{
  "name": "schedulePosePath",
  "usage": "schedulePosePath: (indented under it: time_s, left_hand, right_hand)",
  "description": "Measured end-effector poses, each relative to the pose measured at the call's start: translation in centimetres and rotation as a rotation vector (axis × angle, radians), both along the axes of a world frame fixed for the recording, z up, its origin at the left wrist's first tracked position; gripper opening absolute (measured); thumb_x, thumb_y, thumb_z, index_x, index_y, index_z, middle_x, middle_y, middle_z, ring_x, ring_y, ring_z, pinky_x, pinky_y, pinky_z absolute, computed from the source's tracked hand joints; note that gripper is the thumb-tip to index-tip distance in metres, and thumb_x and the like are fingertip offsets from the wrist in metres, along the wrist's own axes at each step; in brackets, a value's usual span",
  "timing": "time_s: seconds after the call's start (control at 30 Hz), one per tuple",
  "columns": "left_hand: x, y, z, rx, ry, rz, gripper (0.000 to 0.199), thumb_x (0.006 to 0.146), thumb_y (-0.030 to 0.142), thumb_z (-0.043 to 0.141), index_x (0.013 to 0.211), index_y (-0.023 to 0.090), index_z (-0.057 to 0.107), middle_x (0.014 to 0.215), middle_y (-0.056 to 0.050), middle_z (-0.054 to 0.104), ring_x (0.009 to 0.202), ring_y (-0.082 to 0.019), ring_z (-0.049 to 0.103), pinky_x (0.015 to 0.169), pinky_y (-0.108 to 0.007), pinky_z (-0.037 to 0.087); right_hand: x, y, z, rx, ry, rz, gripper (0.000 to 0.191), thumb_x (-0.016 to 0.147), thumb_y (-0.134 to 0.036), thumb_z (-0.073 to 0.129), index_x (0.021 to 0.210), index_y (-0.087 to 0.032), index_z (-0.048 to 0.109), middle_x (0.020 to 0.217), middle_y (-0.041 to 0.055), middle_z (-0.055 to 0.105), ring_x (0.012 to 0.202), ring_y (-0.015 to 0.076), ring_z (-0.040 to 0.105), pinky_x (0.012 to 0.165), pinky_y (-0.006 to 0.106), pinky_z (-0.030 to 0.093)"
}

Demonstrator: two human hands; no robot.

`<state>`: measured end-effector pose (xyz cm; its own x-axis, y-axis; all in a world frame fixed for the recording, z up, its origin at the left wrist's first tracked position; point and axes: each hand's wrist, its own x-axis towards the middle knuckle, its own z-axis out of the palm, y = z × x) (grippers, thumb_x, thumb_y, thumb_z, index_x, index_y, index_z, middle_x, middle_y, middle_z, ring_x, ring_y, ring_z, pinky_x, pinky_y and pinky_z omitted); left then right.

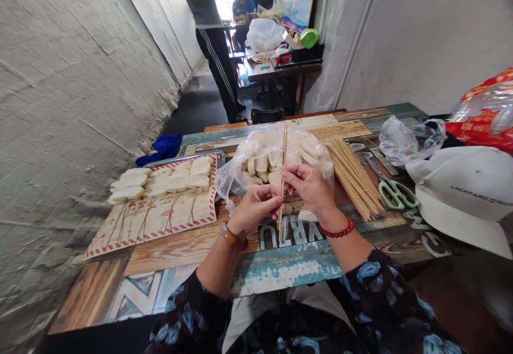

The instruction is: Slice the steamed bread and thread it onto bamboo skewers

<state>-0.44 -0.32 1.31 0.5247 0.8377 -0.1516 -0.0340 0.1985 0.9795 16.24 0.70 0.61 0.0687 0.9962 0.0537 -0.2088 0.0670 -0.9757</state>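
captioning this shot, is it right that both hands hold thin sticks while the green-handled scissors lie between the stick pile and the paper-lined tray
Not quite: the head view shows the scissors between the stick pile and the white cap. The rest is right: left hand and right hand both hold thin sticks.
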Motion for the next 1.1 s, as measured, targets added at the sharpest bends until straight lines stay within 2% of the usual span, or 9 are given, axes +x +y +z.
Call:
schedulePosePath:
  time_s: [0.17, 0.3, 0.37, 0.43, 0.5, 0.6, 0.73, 0.97, 1.1]
  left_hand:
    - [0.0, 0.0, 0.0, -0.001, -0.012, -0.014, 0.039, 0.074, 0.046, 0.082, 0.075, 0.013, 0.061, 0.062, 0.001, 0.062, 0.049, -0.006, 0.053, 0.049, -0.018, 0.043]
    - [0.0, 0.1, 0.1, 0.001, 0.006, 0.008, 0.037, 0.076, 0.046, 0.081, 0.078, 0.014, 0.062, 0.065, 0.000, 0.065, 0.051, -0.007, 0.053, 0.051, -0.018, 0.045]
    - [-0.1, 0.3, 0.1, 0.008, 0.014, 0.028, 0.036, 0.074, 0.045, 0.083, 0.079, 0.015, 0.063, 0.066, 0.000, 0.065, 0.051, -0.007, 0.053, 0.049, -0.018, 0.045]
    - [-0.1, 0.4, 0.1, 0.009, 0.019, 0.034, 0.036, 0.073, 0.043, 0.083, 0.078, 0.015, 0.062, 0.065, 0.001, 0.065, 0.050, -0.007, 0.052, 0.048, -0.018, 0.044]
    - [-0.1, 0.5, 0.0, 0.008, 0.025, 0.026, 0.035, 0.074, 0.042, 0.083, 0.076, 0.015, 0.062, 0.064, 0.001, 0.064, 0.050, -0.007, 0.052, 0.047, -0.018, 0.044]
    - [-0.1, 0.6, -0.1, 0.015, 0.034, 0.015, 0.033, 0.076, 0.041, 0.082, 0.076, 0.015, 0.062, 0.065, 0.001, 0.064, 0.050, -0.006, 0.052, 0.047, -0.017, 0.043]
    - [-0.1, 0.6, -0.2, 0.025, 0.047, 0.031, 0.033, 0.076, 0.042, 0.082, 0.077, 0.015, 0.062, 0.065, 0.001, 0.064, 0.050, -0.007, 0.053, 0.048, -0.018, 0.044]
    - [0.3, 0.1, -0.1, -0.008, 0.028, 0.007, 0.042, 0.071, 0.048, 0.084, 0.073, 0.015, 0.058, 0.061, 0.002, 0.063, 0.048, -0.006, 0.052, 0.047, -0.018, 0.043]
    - [0.6, -0.1, -0.1, -0.016, 0.014, -0.001, 0.042, 0.071, 0.047, 0.084, 0.074, 0.015, 0.058, 0.062, 0.001, 0.064, 0.047, -0.006, 0.053, 0.047, -0.018, 0.044]
  right_hand:
    - [0.0, 0.1, -0.2, 0.016, -0.020, -0.008, 0.038, 0.071, -0.054, 0.080, 0.079, -0.018, 0.072, 0.057, -0.0016, 0.065, 0.046, 0.0107, 0.056, 0.042, 0.021, 0.047]
    - [0.8, 0.4, 0.0, 0.070, -0.107, -0.113, 0.030, 0.083, -0.049, 0.069, 0.084, -0.019, 0.074, 0.062, -0.0014, 0.064, 0.050, 0.0121, 0.056, 0.046, 0.024, 0.046]
    - [1.9, 0.5, 0.5, 0.167, -0.275, -0.220, 0.028, 0.091, -0.043, 0.060, 0.091, -0.020, 0.076, 0.071, 0.0016, 0.069, 0.061, 0.0159, 0.063, 0.056, 0.027, 0.050]
    - [3.5, 0.5, 1.2, 0.285, -0.549, -0.323, 0.027, 0.095, -0.036, 0.055, 0.099, -0.021, 0.077, 0.089, 0.0065, 0.075, 0.084, 0.0218, 0.070, 0.074, 0.032, 0.054]
    - [5.2, 0.4, 2.0, 0.332, -0.851, -0.398, 0.028, 0.099, -0.032, 0.052, 0.105, -0.020, 0.077, 0.105, 0.0113, 0.075, 0.101, 0.0263, 0.068, 0.087, 0.036, 0.051]
    - [7.8, 0.4, 2.3, 0.235, -1.181, -0.471, 0.033, 0.102, -0.028, 0.046, 0.111, -0.017, 0.076, 0.108, 0.0156, 0.073, 0.099, 0.0287, 0.067, 0.085, 0.037, 0.049]
    - [10.9, 0.6, 1.0, 0.117, -1.392, -0.451, 0.030, 0.099, -0.019, 0.048, 0.109, -0.015, 0.076, 0.101, 0.0162, 0.074, 0.094, 0.0285, 0.067, 0.079, 0.035, 0.048]
    - [14.9, 1.0, -1.8, 0.194, -1.317, -0.516, 0.030, 0.090, -0.018, 0.056, 0.113, -0.013, 0.075, 0.098, 0.0170, 0.074, 0.087, 0.0284, 0.066, 0.080, 0.038, 0.048]
    - [13.2, 0.7, -1.1, 0.294, -1.093, -0.567, 0.031, 0.094, -0.026, 0.054, 0.112, -0.012, 0.075, 0.104, 0.0186, 0.074, 0.094, 0.0288, 0.066, 0.086, 0.042, 0.050]
